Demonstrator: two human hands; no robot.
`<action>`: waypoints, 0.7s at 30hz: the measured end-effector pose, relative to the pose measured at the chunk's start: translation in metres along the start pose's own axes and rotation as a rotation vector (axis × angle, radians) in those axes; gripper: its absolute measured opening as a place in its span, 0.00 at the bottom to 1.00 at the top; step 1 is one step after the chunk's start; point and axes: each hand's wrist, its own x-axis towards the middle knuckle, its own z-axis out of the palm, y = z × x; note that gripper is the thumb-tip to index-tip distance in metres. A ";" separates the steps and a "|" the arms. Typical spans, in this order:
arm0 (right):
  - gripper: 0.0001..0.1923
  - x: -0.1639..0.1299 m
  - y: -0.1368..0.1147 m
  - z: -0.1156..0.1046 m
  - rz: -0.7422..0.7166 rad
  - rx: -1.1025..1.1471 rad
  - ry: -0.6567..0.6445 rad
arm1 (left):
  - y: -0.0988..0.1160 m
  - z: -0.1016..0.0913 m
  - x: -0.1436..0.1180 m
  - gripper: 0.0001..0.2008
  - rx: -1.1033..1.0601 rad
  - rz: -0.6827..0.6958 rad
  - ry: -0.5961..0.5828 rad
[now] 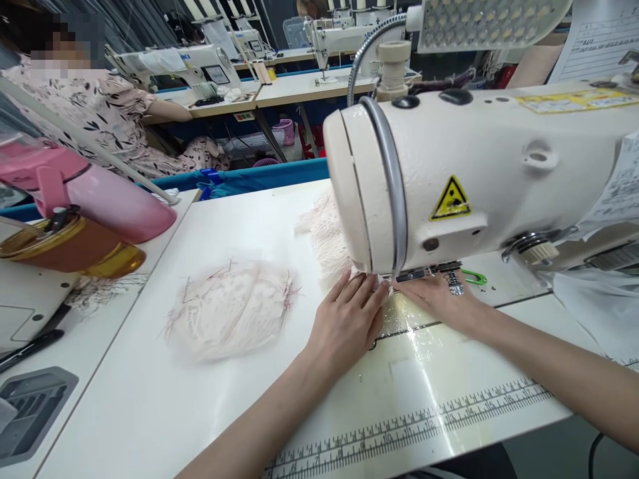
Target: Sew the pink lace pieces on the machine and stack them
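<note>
Under the head of the white sewing machine (469, 173) lies a piece of pale lace fabric (327, 243), partly hidden by the machine. My left hand (347, 326) rests on its near edge, fingers stretched out flat, close to the needle area. From the other side my right hand (444, 299) reaches in beside the needle area, its fingertips near the fabric edge. Metal machine parts cover much of its fingers, so its grip is hard to make out. A second pale lace piece (234, 309) with loose reddish threads lies on the table to the left.
A printed ruler (414, 426) runs along the table's front edge. Green tweezers or a clip (474, 277) lies behind my right hand. At the left stand a pink bottle (110, 193) and an amber cup (74, 246). A seated person (100, 113) is near other sewing machines.
</note>
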 end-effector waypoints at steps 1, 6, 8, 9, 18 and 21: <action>0.14 0.000 0.002 0.002 0.029 0.042 -0.001 | 0.000 0.000 0.001 0.17 -0.003 -0.006 0.000; 0.17 0.001 0.005 0.005 0.130 0.069 0.020 | 0.002 0.001 -0.001 0.17 0.011 -0.027 0.026; 0.17 -0.003 0.002 0.004 0.079 -0.035 0.008 | 0.002 0.002 -0.003 0.16 0.034 0.011 0.068; 0.17 -0.006 0.001 0.004 0.047 -0.091 0.003 | 0.003 0.002 -0.004 0.16 0.042 0.046 0.086; 0.17 -0.017 -0.003 0.004 -0.017 -0.274 -0.081 | 0.003 0.000 -0.005 0.16 0.018 0.039 0.103; 0.18 -0.014 -0.006 0.002 -0.024 -0.288 -0.110 | 0.000 -0.001 -0.004 0.16 0.018 0.032 0.107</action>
